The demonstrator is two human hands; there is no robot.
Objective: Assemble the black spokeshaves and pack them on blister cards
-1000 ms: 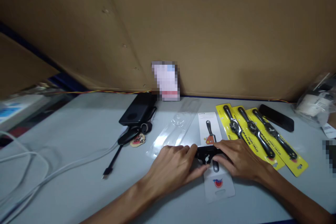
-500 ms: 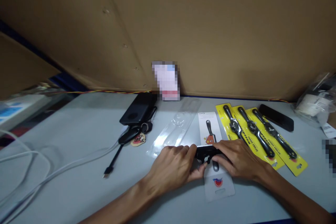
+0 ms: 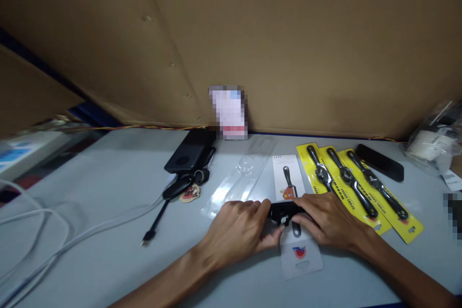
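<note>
A black spokeshave (image 3: pixel 281 211) is held level between my two hands, its middle with a small silvery screw showing between them. My left hand (image 3: pixel 240 228) is closed round its left end, the thumb near the screw. Fingers and thumb of my right hand (image 3: pixel 327 219) grip the other end. Both handles are mostly hidden by the hands. Beneath lies a white backing card (image 3: pixel 302 257) with a printed tool picture. To its left is a clear plastic blister shell (image 3: pixel 240 178). Several packed spokeshaves on yellow cards (image 3: pixel 317 154) lie fanned out on the right.
On the grey table (image 3: pixel 119 163) a black power bank (image 3: pixel 189 151) and a black cable (image 3: pixel 155 226) lie left. White cables (image 3: pixel 108 224) run along the left side. A black phone (image 3: pixel 380 161) and a plastic bag (image 3: pixel 433 139) are back right. A cardboard wall (image 3: pixel 288 48) stands behind.
The pale shine along the spokeshave's top edge has gone, which suggests a slight tilt. My hands keep the same grip and place.
</note>
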